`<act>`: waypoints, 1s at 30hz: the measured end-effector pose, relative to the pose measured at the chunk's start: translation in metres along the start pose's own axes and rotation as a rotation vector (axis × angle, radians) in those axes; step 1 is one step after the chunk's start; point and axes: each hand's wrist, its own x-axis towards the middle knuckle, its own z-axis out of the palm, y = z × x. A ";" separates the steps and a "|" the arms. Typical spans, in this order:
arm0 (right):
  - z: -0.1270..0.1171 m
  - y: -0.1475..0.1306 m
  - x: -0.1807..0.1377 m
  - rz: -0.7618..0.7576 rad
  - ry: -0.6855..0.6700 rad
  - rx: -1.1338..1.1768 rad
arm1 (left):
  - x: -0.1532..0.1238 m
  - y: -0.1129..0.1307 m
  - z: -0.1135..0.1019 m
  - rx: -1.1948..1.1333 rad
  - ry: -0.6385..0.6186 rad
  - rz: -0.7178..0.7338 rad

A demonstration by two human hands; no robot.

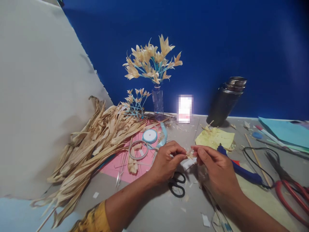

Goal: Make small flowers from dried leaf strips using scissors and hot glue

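A small pale flower point(190, 154) of dried husk is held between my two hands, above the grey table. My left hand point(167, 161) pinches its left side between thumb and forefinger. On the other side, the fingertips of my right hand point(214, 164) are closed on it, partly hiding it. Black-handled scissors point(177, 190) lie below my left wrist, their blades out of sight. Nearby, a roll of clear tape point(138, 150) and a spool of light blue ribbon point(149, 136) rest on pink paper point(116, 167).
Dried corn husks point(96, 138) are heaped at left. A clear bottle point(158, 101) of husk flowers point(149, 61) stands behind, with a dark flask point(224, 103) farther right. Right of my hands lie a blue tool point(248, 174), red-handled scissors point(289, 193) and yellow paper point(216, 137).
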 end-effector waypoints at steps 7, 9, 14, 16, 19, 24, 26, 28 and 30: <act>-0.002 -0.002 -0.003 0.039 -0.015 0.133 | 0.003 -0.006 -0.001 -0.166 0.009 -0.139; -0.002 -0.007 -0.003 0.021 -0.029 0.138 | 0.003 -0.009 -0.001 -0.182 -0.001 -0.144; -0.001 -0.018 -0.001 0.017 -0.085 0.147 | 0.001 -0.011 -0.001 -0.180 -0.073 -0.141; -0.001 -0.020 0.001 0.025 -0.142 0.152 | 0.000 -0.011 0.000 -0.182 -0.107 -0.150; -0.001 -0.020 0.003 0.021 -0.210 0.120 | -0.001 -0.011 0.000 -0.202 -0.136 -0.166; -0.001 -0.016 0.003 -0.001 -0.198 0.058 | -0.002 -0.013 0.002 -0.274 -0.130 -0.178; -0.002 -0.013 0.002 -0.011 -0.194 0.045 | -0.002 -0.013 0.003 -0.316 -0.120 -0.198; -0.002 -0.011 0.002 -0.015 -0.183 0.040 | -0.002 -0.013 0.004 -0.366 -0.097 -0.228; -0.002 -0.009 0.002 -0.024 -0.169 0.034 | -0.002 -0.013 0.006 -0.406 -0.072 -0.258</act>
